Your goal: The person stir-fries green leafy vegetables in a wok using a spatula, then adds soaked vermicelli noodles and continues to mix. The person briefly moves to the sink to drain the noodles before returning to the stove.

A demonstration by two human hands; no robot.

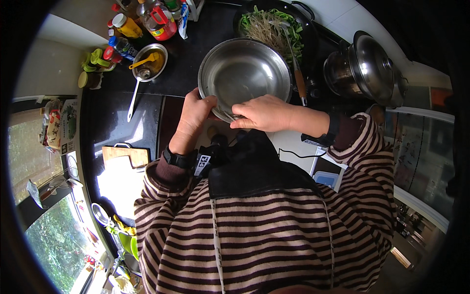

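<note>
A wide stainless steel basin [244, 71] is tilted at the counter's edge. My left hand [196, 112] grips its near left rim, thumb on the inside. At the near rim, my right hand [260, 113] has its fingers closed on a few thin strands [226, 113] that lie against the inner wall. Behind the basin stands a black wok [240, 14] with green leafy vegetables [257, 22] and a heap of brownish thin strands [270, 35]. A spatula with a wooden handle [300, 85] rests in the wok, its handle pointing towards me.
A small steel bowl [165, 55] with brown sauce, a yellow spoon [143, 60] and a ladle [134, 99] is at left, near several bottles [126, 25]. A lidded steel pot [372, 68] stands right. A wooden cutting board [137, 156] lies on the left counter.
</note>
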